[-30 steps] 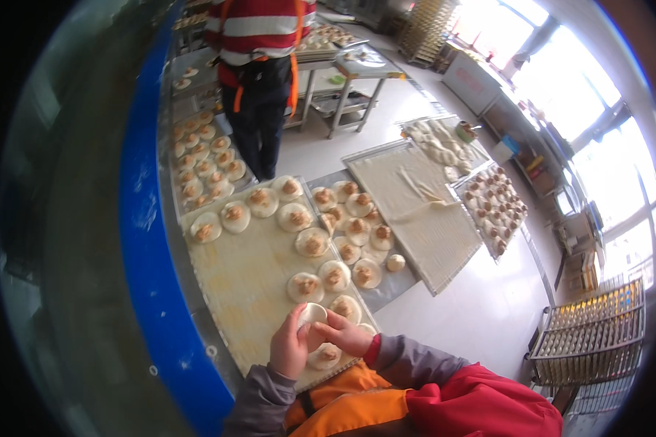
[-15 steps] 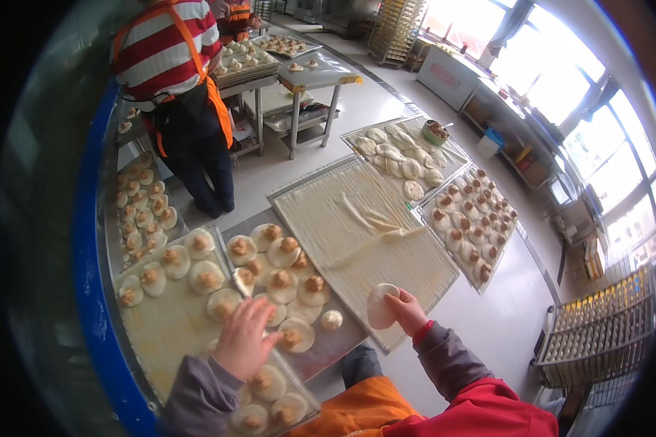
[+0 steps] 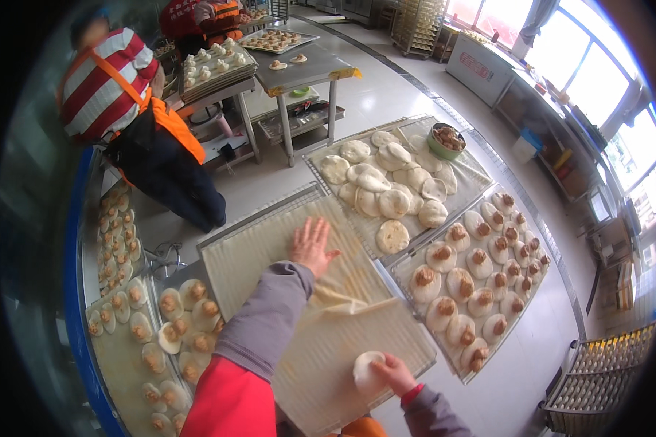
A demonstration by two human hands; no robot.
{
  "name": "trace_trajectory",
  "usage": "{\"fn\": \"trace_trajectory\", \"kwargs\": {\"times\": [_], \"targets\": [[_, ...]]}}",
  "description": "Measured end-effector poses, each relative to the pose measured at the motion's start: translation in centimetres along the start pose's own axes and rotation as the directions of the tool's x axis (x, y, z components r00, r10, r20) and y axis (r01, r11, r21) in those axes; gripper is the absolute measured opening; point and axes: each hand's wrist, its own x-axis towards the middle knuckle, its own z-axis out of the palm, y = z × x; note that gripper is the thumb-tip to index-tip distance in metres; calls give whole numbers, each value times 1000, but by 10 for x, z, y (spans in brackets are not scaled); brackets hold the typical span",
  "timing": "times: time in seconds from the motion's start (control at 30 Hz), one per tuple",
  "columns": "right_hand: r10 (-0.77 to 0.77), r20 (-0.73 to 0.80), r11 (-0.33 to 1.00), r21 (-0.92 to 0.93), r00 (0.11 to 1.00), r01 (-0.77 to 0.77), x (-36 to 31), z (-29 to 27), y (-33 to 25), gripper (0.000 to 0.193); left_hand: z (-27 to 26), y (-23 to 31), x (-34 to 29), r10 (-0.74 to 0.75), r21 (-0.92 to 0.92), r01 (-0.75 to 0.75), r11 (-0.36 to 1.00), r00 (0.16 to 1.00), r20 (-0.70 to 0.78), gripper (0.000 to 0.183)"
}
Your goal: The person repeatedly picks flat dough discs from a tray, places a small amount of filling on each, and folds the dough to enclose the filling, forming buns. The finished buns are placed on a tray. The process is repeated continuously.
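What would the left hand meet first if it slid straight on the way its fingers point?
The left hand lies flat on the cloth-lined tray, fingers pointing toward its far edge. It would probably reach that tray rim first, with bare floor beyond; depth is uncertain.

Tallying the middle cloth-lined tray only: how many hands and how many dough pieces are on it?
Hands: 2 (left hand lying flat, right hand holding the dough)
Dough round: 1
Total: 3
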Motion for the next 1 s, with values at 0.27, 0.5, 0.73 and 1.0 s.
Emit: {"fn": "trace_trajectory", "kwargs": {"times": [0.27,0.5,0.73,1.0], "targets": [[193,85,980,-69,977,-188,1,-7,-18,40,28,-52,35,-47,102,63,993,987,-154,77],[-195,-37,981,-19,980,194,42,-97,-156,28,-11,-39,17,-77,-210,32,977,975,-208,69],[-605,-254,794,-123,755,595,215,-269,-314,28,-109,5,-146,-61,-526,78,847,997,49,53],[-808,-377,546,-767,452,337,329,-351,-358,47,-186,19,-331,-590,-554,597,580,777,219,38]]}}
